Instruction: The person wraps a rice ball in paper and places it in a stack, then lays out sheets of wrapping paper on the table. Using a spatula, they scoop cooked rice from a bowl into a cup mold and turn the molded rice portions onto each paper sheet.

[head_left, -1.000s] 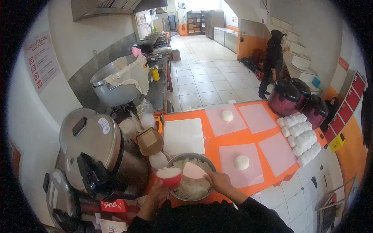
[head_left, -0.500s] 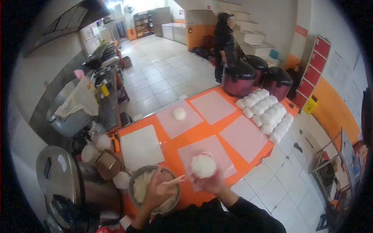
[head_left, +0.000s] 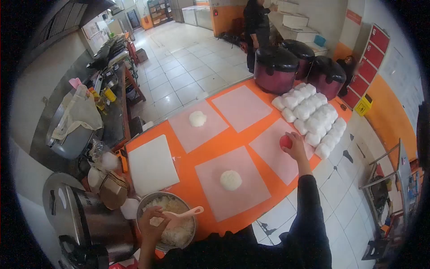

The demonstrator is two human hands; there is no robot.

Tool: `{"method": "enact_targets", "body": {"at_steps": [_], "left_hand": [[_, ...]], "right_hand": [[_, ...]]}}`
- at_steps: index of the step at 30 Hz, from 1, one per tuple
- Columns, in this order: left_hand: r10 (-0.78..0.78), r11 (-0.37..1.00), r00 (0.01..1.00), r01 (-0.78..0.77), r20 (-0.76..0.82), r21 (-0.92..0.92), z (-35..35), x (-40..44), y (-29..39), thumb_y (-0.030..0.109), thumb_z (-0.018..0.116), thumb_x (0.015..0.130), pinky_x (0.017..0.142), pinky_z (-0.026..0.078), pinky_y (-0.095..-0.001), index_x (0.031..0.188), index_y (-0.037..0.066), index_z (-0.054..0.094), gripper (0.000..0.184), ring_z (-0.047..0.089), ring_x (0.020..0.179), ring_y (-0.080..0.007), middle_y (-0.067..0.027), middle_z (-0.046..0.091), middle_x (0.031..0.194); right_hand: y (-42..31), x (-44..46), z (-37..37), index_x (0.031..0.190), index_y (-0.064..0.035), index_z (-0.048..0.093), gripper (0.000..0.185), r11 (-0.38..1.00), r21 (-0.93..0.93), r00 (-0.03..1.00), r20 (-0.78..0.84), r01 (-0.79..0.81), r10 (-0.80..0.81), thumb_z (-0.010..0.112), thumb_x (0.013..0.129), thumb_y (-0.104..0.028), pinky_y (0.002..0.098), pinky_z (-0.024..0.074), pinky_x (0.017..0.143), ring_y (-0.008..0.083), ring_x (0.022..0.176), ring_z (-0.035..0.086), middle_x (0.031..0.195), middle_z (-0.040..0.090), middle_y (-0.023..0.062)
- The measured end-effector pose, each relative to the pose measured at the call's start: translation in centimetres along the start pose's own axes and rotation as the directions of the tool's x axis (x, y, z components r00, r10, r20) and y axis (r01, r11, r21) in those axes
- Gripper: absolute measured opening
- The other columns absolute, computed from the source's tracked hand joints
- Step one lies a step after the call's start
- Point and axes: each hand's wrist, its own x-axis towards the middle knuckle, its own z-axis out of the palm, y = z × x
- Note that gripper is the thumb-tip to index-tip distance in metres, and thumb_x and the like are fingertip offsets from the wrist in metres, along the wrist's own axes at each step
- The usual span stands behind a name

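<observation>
My left hand (head_left: pixel 153 225) is over a metal bowl (head_left: pixel 194 231) of cooked rice (head_left: pixel 177 235). Its curled fingertips pinch the blade end of a pink rice paddle (head_left: pixel 190 212), whose handle points right across the rim. My right hand (head_left: pixel 295 148) is stretched to the far right sheet, fingers wrapped round a small red cup (head_left: pixel 285 142); the cup's inside is hidden. A round rice mound (head_left: pixel 230 180) lies on the near pink paper sheet (head_left: pixel 212 204). Another rice mound (head_left: pixel 197 119) sits on the far left sheet (head_left: pixel 179 136).
White wrapped bundles (head_left: pixel 309 110) are stacked at the table's right end, before dark red rice cookers (head_left: pixel 277 74). A white paper stack (head_left: pixel 153 163) lies left. A large steel pot (head_left: pixel 107 224) stands beside the bowl. A person (head_left: pixel 257 31) stands beyond the cookers.
My right hand has moved away to the right with the red cup; the rice it held now lies on the near sheet. My left hand has shifted left over the bowl. The view has tilted down.
</observation>
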Motion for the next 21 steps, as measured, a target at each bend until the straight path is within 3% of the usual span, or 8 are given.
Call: {"method": "enact_targets", "body": {"at_steps": [4,6,10,14,16,20,21], "left_hand": [[0.015,0.999,1.000,-0.015,0.010,-0.035,-0.1,0.0,-0.9,0.004,0.076,0.058,0.079,0.045,-0.0334,0.097,0.007,0.058,0.044,0.061,0.083,-0.0187,-0.0039,0.063,0.074],[-0.116,0.987,0.992,0.121,0.048,-0.106,-0.5,-0.3,-1.6,0.005,0.077,0.058,0.080,0.045,-0.0339,0.097,0.007,0.058,0.043,0.061,0.082,-0.0184,-0.0034,0.063,0.073],[-0.139,0.989,0.988,0.142,0.062,-0.050,-1.0,-0.4,-1.2,0.006,0.076,0.059,0.081,0.045,-0.0341,0.096,0.007,0.058,0.041,0.061,0.081,-0.0185,-0.0033,0.063,0.073],[-0.073,0.992,0.994,0.080,0.081,-0.095,-1.0,-0.6,-2.1,0.006,0.076,0.060,0.081,0.045,-0.0344,0.098,0.007,0.058,0.041,0.061,0.079,-0.0188,-0.0051,0.063,0.075],[-0.078,0.989,0.993,0.087,0.085,-0.115,-1.1,-0.5,-1.6,0.006,0.075,0.060,0.080,0.045,-0.0344,0.098,0.006,0.058,0.042,0.061,0.079,-0.0192,-0.0057,0.063,0.076],[-0.041,0.993,0.988,0.058,0.150,-0.108,-0.8,-0.4,-1.7,0.008,0.076,0.059,0.079,0.045,-0.0332,0.100,0.005,0.058,0.045,0.060,0.080,-0.0200,-0.0059,0.062,0.080],[0.004,0.991,0.985,0.020,0.171,-0.134,-0.7,-0.6,-2.2,0.010,0.077,0.058,0.079,0.045,-0.0327,0.101,0.004,0.057,0.048,0.060,0.082,-0.0206,-0.0062,0.062,0.084]], "right_hand": [[-0.3,0.5,-0.5,0.119,-0.0124,0.050,0.070,0.992,-0.122,0.990,0.140,-0.014,0.031,0.076,0.054,-0.020,0.0424,0.0387,0.092,0.0350,0.109,0.043,0.117,0.048,0.0148],[0.0,0.2,-0.6,0.119,-0.0111,0.049,0.072,0.992,-0.126,0.985,0.165,-0.030,0.050,0.076,0.054,-0.021,0.0421,0.0385,0.092,0.0349,0.109,0.043,0.118,0.047,0.0150],[0.0,0.2,-0.9,0.121,-0.0064,0.046,0.076,0.984,-0.174,0.976,0.205,-0.034,0.070,0.076,0.054,-0.022,0.0416,0.0381,0.093,0.0350,0.107,0.045,0.120,0.047,0.0165],[-0.8,0.3,-1.0,0.122,-0.0047,0.045,0.076,0.981,-0.182,0.983,0.160,-0.062,0.092,0.076,0.055,-0.022,0.0422,0.0370,0.094,0.0364,0.108,0.044,0.121,0.046,0.0194],[-1.5,0.8,-2.0,0.122,-0.0030,0.044,0.077,0.988,-0.035,0.986,0.070,-0.150,0.153,0.076,0.055,-0.022,0.0436,0.0363,0.095,0.0374,0.110,0.042,0.122,0.044,0.0217],[-4.9,1.4,-4.3,0.122,-0.0008,0.043,0.073,0.968,-0.196,0.987,0.012,-0.155,0.161,0.075,0.061,-0.024,0.0405,0.0398,0.091,0.0325,0.108,0.047,0.120,0.047,0.0215],[-7.6,1.7,-4.9,0.122,0.0003,0.043,0.069,0.962,0.134,0.968,-0.051,-0.237,0.245,0.073,0.065,-0.024,0.0376,0.0413,0.089,0.0293,0.106,0.049,0.118,0.049,0.0195]]}}
